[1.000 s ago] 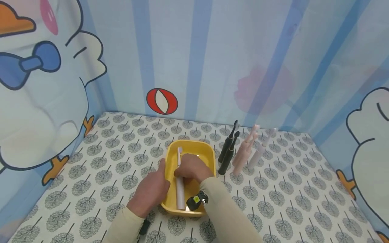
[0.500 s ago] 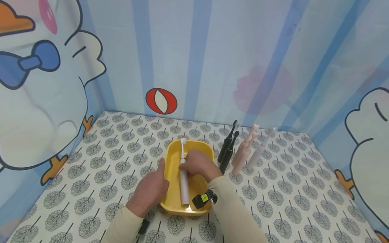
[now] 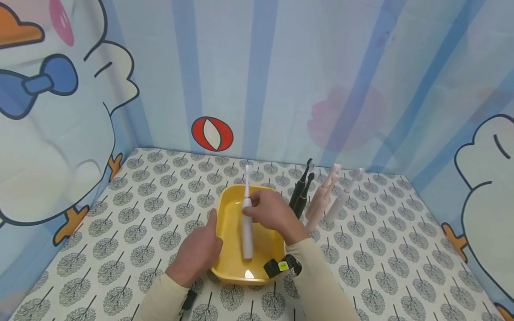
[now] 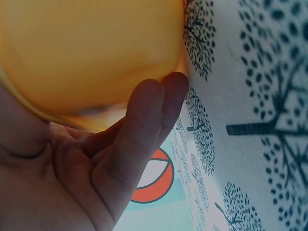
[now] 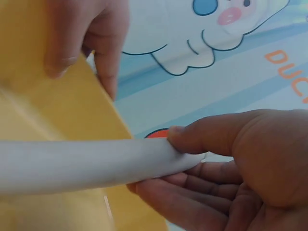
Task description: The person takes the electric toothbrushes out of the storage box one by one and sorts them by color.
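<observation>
A pale white electric toothbrush (image 3: 247,238) stands tilted over a yellow plastic tub (image 3: 229,263), brush head pointing up and away. My right hand (image 3: 273,213) pinches it between thumb and fingers near the top of the handle; the right wrist view shows the thumb above the smooth handle (image 5: 91,163) and the fingers beneath. At the tub's left side, my left hand (image 3: 198,253) grips the wall, thumb over the rim. Its fingers (image 4: 139,125) lie along the outside of the tub in the left wrist view. The brush head is out of the right wrist view.
Upright to the right of the tub stand more electric toothbrushes: two black ones (image 3: 298,191), two pink ones (image 3: 317,207) and a pale one (image 3: 339,203). The table has a tree-patterned cloth (image 3: 160,214). Behind it hangs a striped cartoon curtain (image 3: 225,67).
My right hand has lifted the toothbrush from lying in the tub and moved it slightly right, tipping it more upright. My left hand has stayed on the tub's left side.
</observation>
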The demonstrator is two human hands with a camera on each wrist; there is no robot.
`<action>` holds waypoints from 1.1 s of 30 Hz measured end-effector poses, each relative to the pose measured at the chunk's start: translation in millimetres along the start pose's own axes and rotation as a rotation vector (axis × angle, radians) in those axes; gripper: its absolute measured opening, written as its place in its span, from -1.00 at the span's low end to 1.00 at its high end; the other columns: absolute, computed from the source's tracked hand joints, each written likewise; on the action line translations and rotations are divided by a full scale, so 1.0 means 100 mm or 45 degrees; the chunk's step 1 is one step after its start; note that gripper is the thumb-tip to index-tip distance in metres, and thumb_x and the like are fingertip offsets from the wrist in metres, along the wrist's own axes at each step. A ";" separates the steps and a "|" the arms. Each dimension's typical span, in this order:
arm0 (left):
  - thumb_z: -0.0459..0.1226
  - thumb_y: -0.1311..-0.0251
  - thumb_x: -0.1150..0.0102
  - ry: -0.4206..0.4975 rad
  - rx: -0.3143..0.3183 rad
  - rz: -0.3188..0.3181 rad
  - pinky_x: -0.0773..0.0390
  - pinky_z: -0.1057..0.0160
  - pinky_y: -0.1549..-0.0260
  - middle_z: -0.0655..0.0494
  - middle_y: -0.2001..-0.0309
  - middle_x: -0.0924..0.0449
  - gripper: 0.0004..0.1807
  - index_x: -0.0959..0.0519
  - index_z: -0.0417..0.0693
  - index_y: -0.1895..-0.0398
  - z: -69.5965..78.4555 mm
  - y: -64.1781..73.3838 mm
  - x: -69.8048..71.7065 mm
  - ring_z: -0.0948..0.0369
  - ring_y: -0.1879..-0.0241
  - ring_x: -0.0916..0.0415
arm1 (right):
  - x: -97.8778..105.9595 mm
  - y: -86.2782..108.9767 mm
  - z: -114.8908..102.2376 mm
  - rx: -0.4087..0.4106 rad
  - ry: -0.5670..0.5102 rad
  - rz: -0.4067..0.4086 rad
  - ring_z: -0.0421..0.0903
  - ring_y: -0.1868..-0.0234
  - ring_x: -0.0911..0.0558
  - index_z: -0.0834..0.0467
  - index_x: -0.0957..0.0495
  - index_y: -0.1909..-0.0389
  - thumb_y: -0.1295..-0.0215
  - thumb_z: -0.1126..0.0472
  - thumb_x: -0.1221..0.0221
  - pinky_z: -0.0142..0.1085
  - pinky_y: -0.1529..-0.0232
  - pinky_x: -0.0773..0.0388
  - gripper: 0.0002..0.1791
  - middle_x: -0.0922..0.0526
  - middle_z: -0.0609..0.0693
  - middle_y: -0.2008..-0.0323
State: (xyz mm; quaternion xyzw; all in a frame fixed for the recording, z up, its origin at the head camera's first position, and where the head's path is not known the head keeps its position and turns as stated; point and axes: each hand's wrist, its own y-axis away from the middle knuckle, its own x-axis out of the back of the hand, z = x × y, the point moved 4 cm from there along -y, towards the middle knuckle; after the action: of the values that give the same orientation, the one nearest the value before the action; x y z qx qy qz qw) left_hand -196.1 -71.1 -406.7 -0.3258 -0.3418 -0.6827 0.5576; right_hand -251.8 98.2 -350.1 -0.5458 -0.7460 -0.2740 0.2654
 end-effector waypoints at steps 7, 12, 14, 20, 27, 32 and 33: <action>-0.32 -0.25 0.10 0.002 0.016 -0.007 -0.35 0.20 0.68 0.01 0.62 -0.38 -0.17 0.18 -0.22 -0.54 -0.01 -0.01 -0.02 0.15 0.70 -0.33 | 0.20 0.17 -0.01 0.080 0.016 0.179 -0.18 0.27 -0.64 0.11 -0.61 0.04 -0.22 0.09 -0.27 -0.24 0.21 -0.57 -0.68 -0.68 -0.08 0.21; -0.33 -0.24 0.10 0.006 0.022 -0.013 -0.35 0.20 0.69 0.01 0.62 -0.38 -0.17 0.20 -0.22 -0.54 -0.01 0.00 -0.02 0.14 0.70 -0.33 | 0.34 0.30 0.05 0.073 -0.025 0.313 -0.17 0.16 -0.64 0.09 -0.61 -0.02 -0.20 0.06 -0.30 -0.21 0.16 -0.58 -0.62 -0.68 -0.12 0.20; -0.33 -0.24 0.10 0.007 0.024 -0.014 -0.36 0.20 0.69 0.01 0.62 -0.38 -0.16 0.20 -0.22 -0.54 -0.01 0.00 -0.02 0.14 0.70 -0.33 | 0.39 0.36 0.08 0.083 -0.054 0.355 -0.15 0.15 -0.64 0.12 -0.59 -0.06 -0.21 0.06 -0.30 -0.20 0.15 -0.58 -0.59 -0.68 -0.10 0.18; -0.34 -0.24 0.10 0.013 0.021 -0.013 -0.36 0.20 0.69 0.00 0.62 -0.39 -0.16 0.20 -0.22 -0.54 -0.01 -0.01 -0.01 0.14 0.70 -0.34 | 0.53 0.49 0.16 0.141 -0.117 0.413 -0.11 0.09 -0.66 0.16 -0.56 -0.09 -0.25 0.10 -0.30 -0.17 0.06 -0.57 -0.58 -0.67 -0.04 0.13; -0.34 -0.24 0.10 0.007 0.017 -0.007 -0.36 0.20 0.69 0.00 0.62 -0.39 -0.16 0.20 -0.23 -0.54 -0.01 -0.01 -0.01 0.14 0.70 -0.34 | 0.68 0.61 0.20 0.140 -0.067 0.440 -0.08 0.08 -0.66 0.17 -0.53 -0.11 -0.25 0.09 -0.29 -0.13 0.05 -0.57 -0.55 -0.67 -0.01 0.11; -0.33 -0.25 0.09 0.010 0.030 -0.016 -0.37 0.20 0.69 0.00 0.61 -0.39 -0.16 0.21 -0.21 -0.54 -0.01 0.00 -0.01 0.14 0.69 -0.35 | 0.73 0.71 0.22 0.149 -0.026 0.479 -0.08 0.07 -0.65 0.11 -0.54 -0.09 -0.27 0.10 -0.28 -0.12 0.03 -0.56 -0.60 -0.67 -0.04 0.09; -0.33 -0.24 0.09 0.013 0.031 -0.015 -0.37 0.20 0.68 0.00 0.61 -0.39 -0.16 0.21 -0.21 -0.54 -0.01 0.00 -0.01 0.14 0.69 -0.35 | 0.74 0.73 0.23 0.151 -0.020 0.489 -0.08 0.08 -0.65 0.09 -0.54 -0.08 -0.27 0.10 -0.28 -0.12 0.03 -0.56 -0.62 -0.67 -0.05 0.10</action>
State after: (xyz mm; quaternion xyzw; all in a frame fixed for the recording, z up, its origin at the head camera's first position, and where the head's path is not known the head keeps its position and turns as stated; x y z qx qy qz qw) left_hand -196.5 -71.5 -407.8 -0.3135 -0.3492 -0.6834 0.5592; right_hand -203.3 182.6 -306.3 -0.6636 -0.6450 -0.1696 0.3389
